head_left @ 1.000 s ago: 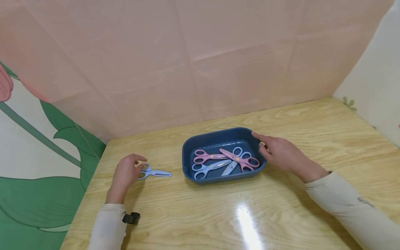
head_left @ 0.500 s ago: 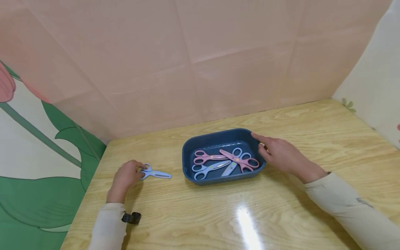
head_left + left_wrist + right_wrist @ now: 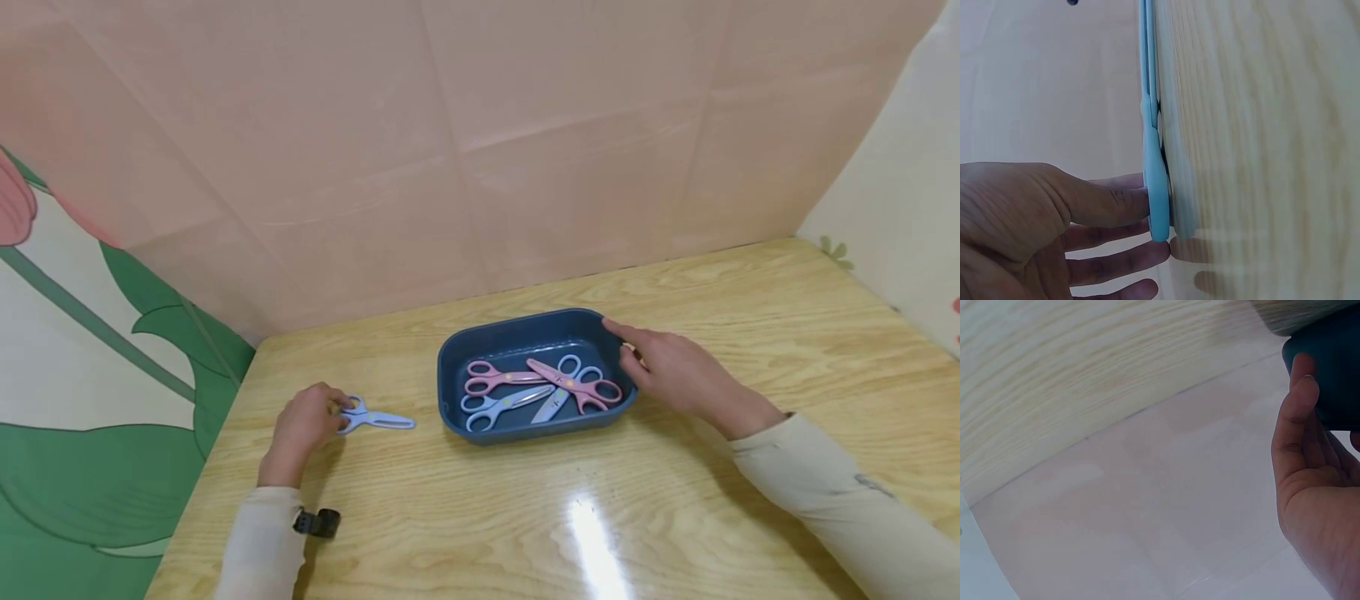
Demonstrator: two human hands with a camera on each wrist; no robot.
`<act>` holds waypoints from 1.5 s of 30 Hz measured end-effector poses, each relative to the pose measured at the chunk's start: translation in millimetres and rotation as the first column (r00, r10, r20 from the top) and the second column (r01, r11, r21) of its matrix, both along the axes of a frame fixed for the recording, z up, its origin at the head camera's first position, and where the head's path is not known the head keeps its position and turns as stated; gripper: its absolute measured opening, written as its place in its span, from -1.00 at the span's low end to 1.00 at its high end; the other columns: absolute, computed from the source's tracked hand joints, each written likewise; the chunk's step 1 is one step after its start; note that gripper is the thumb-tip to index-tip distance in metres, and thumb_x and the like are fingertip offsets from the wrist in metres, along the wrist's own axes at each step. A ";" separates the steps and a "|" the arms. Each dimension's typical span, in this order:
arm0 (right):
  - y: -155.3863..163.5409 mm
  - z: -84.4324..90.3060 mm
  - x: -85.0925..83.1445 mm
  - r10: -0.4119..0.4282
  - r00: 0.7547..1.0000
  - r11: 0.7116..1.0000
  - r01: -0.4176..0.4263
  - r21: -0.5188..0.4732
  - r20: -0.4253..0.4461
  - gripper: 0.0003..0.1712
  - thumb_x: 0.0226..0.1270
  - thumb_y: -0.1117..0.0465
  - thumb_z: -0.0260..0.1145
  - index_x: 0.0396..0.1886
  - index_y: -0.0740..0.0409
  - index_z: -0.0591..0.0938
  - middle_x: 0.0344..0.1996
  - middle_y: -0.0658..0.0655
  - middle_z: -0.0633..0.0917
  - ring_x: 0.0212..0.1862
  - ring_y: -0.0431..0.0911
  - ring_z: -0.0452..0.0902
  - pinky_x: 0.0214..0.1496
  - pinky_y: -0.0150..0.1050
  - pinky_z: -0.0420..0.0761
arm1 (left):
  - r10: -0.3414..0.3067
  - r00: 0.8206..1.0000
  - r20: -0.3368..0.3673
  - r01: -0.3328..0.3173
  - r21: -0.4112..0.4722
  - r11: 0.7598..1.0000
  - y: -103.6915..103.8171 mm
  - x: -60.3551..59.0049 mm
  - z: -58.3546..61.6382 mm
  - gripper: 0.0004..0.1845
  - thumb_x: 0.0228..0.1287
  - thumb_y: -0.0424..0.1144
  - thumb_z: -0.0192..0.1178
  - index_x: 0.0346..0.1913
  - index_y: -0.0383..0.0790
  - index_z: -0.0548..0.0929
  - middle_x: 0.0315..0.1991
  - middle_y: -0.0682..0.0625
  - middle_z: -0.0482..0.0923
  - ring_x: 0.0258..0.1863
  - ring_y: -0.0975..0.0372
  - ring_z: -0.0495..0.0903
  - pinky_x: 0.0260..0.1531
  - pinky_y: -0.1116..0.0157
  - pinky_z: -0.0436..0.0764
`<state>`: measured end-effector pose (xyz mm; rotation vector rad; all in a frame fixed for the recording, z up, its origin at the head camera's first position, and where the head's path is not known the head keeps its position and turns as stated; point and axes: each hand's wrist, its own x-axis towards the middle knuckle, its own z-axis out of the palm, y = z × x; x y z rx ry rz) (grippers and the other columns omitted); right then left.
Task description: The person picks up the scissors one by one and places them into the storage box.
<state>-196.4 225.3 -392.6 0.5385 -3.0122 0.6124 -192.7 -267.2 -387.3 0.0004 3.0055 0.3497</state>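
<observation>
A light blue pair of scissors lies flat on the wooden table, left of a dark blue tray. My left hand grips its handle end. In the left wrist view the thumb presses on the handle while the fingers touch the table. My right hand holds the tray's right end, and the thumb lies against the tray wall. Several pink and blue scissors lie crossed inside the tray.
A pink panelled wall closes off the table's far edge. A green and white flower mural stands along the left edge. A small black clip sits on my left sleeve. Bare wood stretches in front of the tray and to its right.
My left hand came down and closed its fingers on the blue scissors' handle, and the scissors shifted slightly to the right. The right hand and tray stayed still.
</observation>
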 end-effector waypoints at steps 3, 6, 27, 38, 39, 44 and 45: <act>-0.1 -0.1 0.5 0.001 1.000 1.000 0.000 -0.003 0.005 -0.41 0.54 0.12 -0.02 0.51 0.12 0.31 -0.58 0.04 0.37 -0.61 -0.17 0.27 -0.58 -0.32 0.31 | -0.006 1.000 0.002 0.006 -0.002 1.000 0.9 0.6 -0.4 -0.86 0.16 -0.33 0.41 -0.20 -0.16 0.80 -0.14 -0.14 0.68 -0.39 0.12 0.47 -0.51 0.27 0.40; 0.2 -0.8 0.9 -0.003 1.000 1.000 0.003 -0.006 0.010 -0.41 0.54 0.12 -0.01 0.51 0.12 0.30 -0.58 0.04 0.38 -0.61 -0.17 0.28 -0.59 -0.33 0.31 | -0.022 1.000 -0.009 0.022 0.003 1.000 2.0 0.0 -1.8 -0.87 0.15 -0.31 0.43 -0.22 -0.14 0.80 -0.12 -0.13 0.69 -0.33 0.11 0.54 -0.45 0.21 0.51; 1.7 -2.6 0.5 -0.008 1.000 1.000 0.008 0.003 0.000 -0.40 0.54 0.10 -0.02 0.51 0.13 0.31 -0.60 0.04 0.37 -0.62 -0.17 0.28 -0.59 -0.33 0.32 | -0.062 0.996 -0.070 0.078 0.256 0.963 17.6 -2.3 -7.2 -0.77 0.16 -0.44 0.39 -0.10 -0.35 0.71 0.03 -0.25 0.64 -0.28 0.11 0.69 -0.33 0.28 0.66; 1.0 -0.3 1.3 -0.002 1.000 1.000 0.002 0.000 0.007 -0.40 0.54 0.12 -0.01 0.51 0.12 0.30 -0.59 0.04 0.38 -0.62 -0.17 0.28 -0.60 -0.34 0.31 | -0.073 0.993 -0.088 0.097 0.304 0.948 25.1 0.4 -4.0 -0.75 0.15 -0.44 0.40 -0.08 -0.35 0.71 0.01 -0.21 0.64 -0.29 0.12 0.70 -0.34 0.32 0.67; 0.8 -0.4 1.3 -0.003 1.000 1.000 0.003 0.002 0.008 -0.40 0.54 0.12 -0.01 0.52 0.12 0.30 -0.59 0.04 0.38 -0.62 -0.17 0.28 -0.60 -0.34 0.31 | -0.076 0.993 -0.091 0.101 0.309 0.946 25.8 0.6 -4.2 -0.76 0.14 -0.44 0.40 -0.10 -0.35 0.72 0.00 -0.21 0.64 -0.30 0.12 0.69 -0.34 0.32 0.66; -0.1 0.1 1.5 0.002 1.000 1.000 -0.002 0.001 0.010 -0.40 0.54 0.11 -0.01 0.52 0.12 0.29 -0.59 0.04 0.37 -0.62 -0.17 0.28 -0.61 -0.33 0.30 | -0.095 0.991 -0.099 0.122 0.323 0.938 29.6 0.6 -5.1 -0.82 0.12 -0.42 0.43 -0.19 -0.31 0.74 -0.03 -0.21 0.62 -0.34 0.16 0.68 -0.35 0.34 0.64; -0.3 0.2 1.4 0.004 1.000 1.000 -0.004 0.000 0.010 -0.40 0.54 0.11 -0.01 0.52 0.12 0.29 -0.59 0.04 0.37 -0.62 -0.18 0.27 -0.61 -0.33 0.30 | -0.096 0.991 -0.099 0.123 0.329 0.936 30.3 0.9 -5.0 -0.82 0.11 -0.43 0.43 -0.19 -0.31 0.74 -0.03 -0.21 0.62 -0.34 0.16 0.68 -0.35 0.34 0.64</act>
